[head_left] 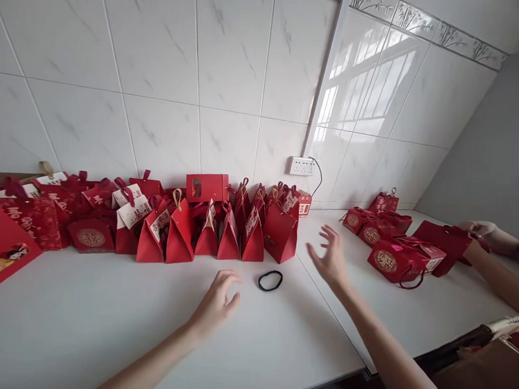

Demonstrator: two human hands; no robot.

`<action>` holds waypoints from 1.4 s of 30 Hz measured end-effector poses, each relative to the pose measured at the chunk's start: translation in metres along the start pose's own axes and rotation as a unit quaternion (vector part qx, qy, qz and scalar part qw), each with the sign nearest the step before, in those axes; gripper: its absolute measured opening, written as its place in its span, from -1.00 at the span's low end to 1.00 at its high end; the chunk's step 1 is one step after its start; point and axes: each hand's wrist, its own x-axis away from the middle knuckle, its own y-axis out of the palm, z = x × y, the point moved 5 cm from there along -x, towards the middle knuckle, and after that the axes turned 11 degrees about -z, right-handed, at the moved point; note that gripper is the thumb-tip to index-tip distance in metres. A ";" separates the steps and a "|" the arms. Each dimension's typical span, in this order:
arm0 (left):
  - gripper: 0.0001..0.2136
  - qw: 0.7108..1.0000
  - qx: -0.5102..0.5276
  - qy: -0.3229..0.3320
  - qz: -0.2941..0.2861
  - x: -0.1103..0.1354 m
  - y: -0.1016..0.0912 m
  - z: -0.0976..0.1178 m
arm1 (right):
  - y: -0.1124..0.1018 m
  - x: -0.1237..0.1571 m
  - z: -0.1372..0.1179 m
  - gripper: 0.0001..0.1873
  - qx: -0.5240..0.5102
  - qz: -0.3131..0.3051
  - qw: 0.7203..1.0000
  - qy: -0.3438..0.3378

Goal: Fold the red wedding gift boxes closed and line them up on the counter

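Note:
Above the white table, my left hand (pixel 217 301) is open and holds nothing, its fingers loosely bent and the thumb apart. A black elastic band (pixel 270 281) lies on the table between my two hands. My right hand (pixel 329 259) is raised with spread fingers, also empty. Nearest to it, on its left, stands a red gift box (pixel 280 233) with a peaked top at the end of a row. More peaked boxes, such as a red gift box with a gold ribbon loop (pixel 180 231), stand side by side behind my left hand.
Red bags and boxes crowd the left, with a large red box (pixel 4 256) at the edge. Red boxes with handles (pixel 389 259) stand at right. Beside them, another person's hands (pixel 484 228) are at a dark red bag (pixel 442 242). A power strip (pixel 301 166) hangs on the tiled wall.

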 end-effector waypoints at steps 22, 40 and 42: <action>-0.45 0.947 0.294 0.029 0.129 -0.006 -0.012 0.002 | 0.056 0.007 -0.099 -0.51 -0.413 -0.071 0.907 -0.025; -0.81 0.912 0.405 0.033 0.051 -0.007 -0.055 0.036 | 0.067 0.036 -0.120 -0.68 -0.494 -0.431 0.754 -0.046; -0.83 0.903 0.427 0.036 0.031 -0.007 -0.058 0.039 | 0.065 0.036 -0.123 -0.69 -0.505 -0.450 0.735 -0.037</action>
